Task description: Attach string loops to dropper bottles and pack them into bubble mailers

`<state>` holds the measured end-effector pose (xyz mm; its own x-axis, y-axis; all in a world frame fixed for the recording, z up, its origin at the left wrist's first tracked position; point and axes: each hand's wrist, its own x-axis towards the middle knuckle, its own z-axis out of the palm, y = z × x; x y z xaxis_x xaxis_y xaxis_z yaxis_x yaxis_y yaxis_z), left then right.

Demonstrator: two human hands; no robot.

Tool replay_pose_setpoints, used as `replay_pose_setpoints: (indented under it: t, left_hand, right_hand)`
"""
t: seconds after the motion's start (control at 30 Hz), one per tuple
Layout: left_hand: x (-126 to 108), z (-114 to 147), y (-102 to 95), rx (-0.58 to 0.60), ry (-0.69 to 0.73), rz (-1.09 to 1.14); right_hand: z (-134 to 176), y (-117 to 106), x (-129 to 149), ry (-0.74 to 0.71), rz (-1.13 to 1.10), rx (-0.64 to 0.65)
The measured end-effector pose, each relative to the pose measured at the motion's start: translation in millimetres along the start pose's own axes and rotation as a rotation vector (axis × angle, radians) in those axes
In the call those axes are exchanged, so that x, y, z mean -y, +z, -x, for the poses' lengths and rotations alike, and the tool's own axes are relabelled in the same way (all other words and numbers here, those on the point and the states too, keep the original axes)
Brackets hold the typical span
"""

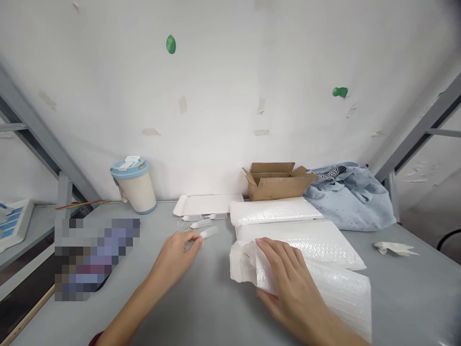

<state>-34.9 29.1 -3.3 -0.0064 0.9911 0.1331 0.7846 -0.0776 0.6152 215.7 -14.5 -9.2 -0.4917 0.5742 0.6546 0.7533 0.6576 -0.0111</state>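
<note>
Thumb and forefinger of my left hand [179,252] pinch the end of a small clear squeeze bottle [209,232]. Several similar small bottles [200,224] with white tips lie on the grey table just beyond it. My right hand [288,278] grips a white bubble mailer [342,293] near its open end, which points left; the thumb is on the near side and the fingers lie over the top. The mailer's mouth gapes a little, but its inside is mostly hidden. Behind it lie two more white bubble mailers, a middle one [309,242] and a farther one [273,211].
Another white padded envelope [209,204] lies by the wall. An open cardboard box [281,188] and a light blue cloth bundle [353,202] stand at the back right. A lidded cup [139,190] is at the back left, and a crumpled white scrap [394,248] at the right.
</note>
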Motion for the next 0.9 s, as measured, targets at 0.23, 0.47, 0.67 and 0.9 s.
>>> replay_pose_setpoints:
  t: [0.23, 0.47, 0.67, 0.9]
  left_hand:
    - [-28.3, 19.1, 8.9, 0.153, 0.028, 0.492]
    - [-48.4, 34.9, 27.3, 0.645, -0.135, 0.805]
    - [-46.5, 34.2, 25.6, 0.648, -0.207, 0.773]
    - [-44.5, 37.7, 25.9, 0.727, -0.242, 0.703]
  right_hand:
    - [-0.7, -4.5, 5.3, -0.032, -0.079, 0.033]
    - [-0.5, -7.1, 13.8, -0.137, -0.185, 0.089]
    - [0.8, -5.2, 16.1, -0.195, -0.161, 0.074]
    - [-0.4, 0.7, 16.4, -0.295, -0.124, -0.010]
